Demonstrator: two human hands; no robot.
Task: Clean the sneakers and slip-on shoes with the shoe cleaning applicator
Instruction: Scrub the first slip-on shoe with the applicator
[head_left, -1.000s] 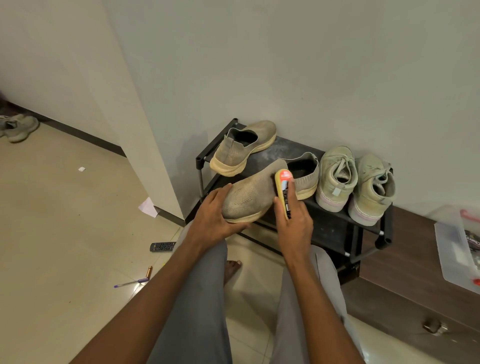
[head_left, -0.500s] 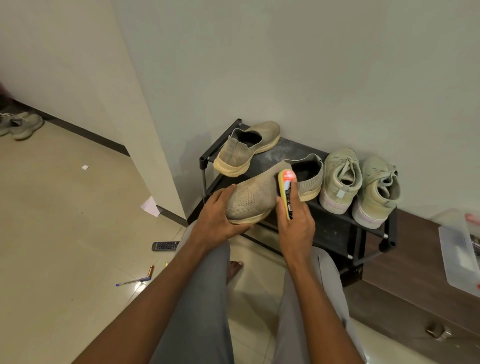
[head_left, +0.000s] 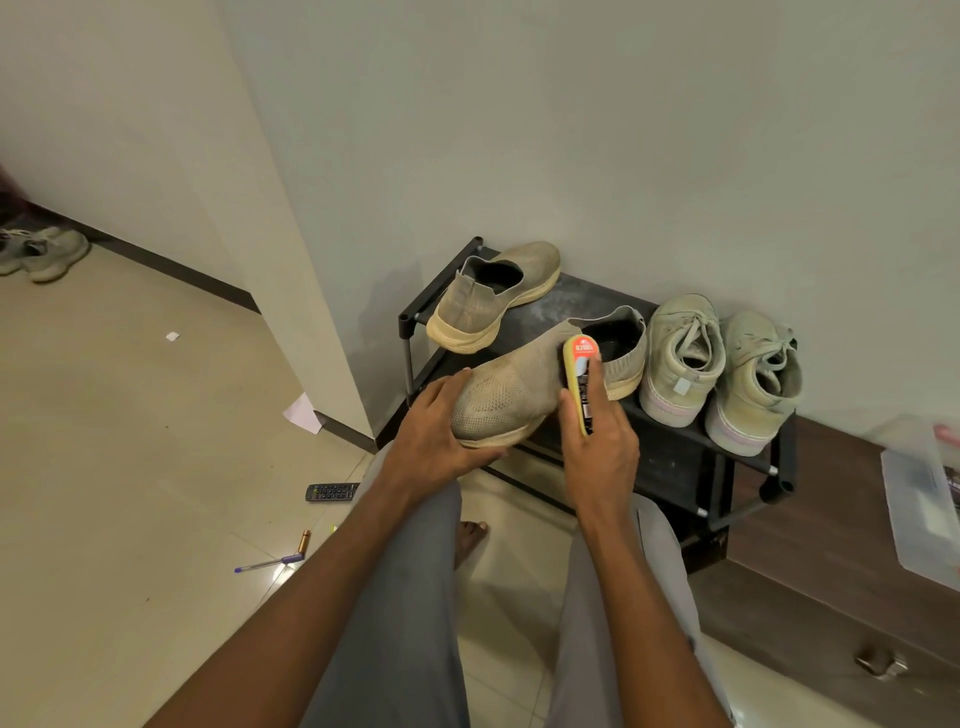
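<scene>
A beige knit slip-on shoe (head_left: 511, 389) lies across the front of the black shoe rack (head_left: 670, 457). My left hand (head_left: 436, 431) grips its toe end. My right hand (head_left: 597, 441) holds the shoe cleaning applicator (head_left: 579, 379), a yellow sponge block with an orange-capped label, pressed against the shoe's side near the opening. A second slip-on shoe (head_left: 493, 299) sits at the rack's back left. Two pale green lace-up sneakers (head_left: 680, 358) (head_left: 756, 384) stand on the rack's right side, heels toward me.
A remote control (head_left: 332, 491), a pen (head_left: 267, 564) and a small battery (head_left: 303, 540) lie on the tiled floor at left. A clear plastic box (head_left: 919, 499) sits on a brown wooden cabinet (head_left: 831, 571) at right. More shoes (head_left: 41, 252) rest far left.
The applicator in my right hand has shifted slightly up along the shoe's side toward the opening. My left hand keeps its hold on the toe.
</scene>
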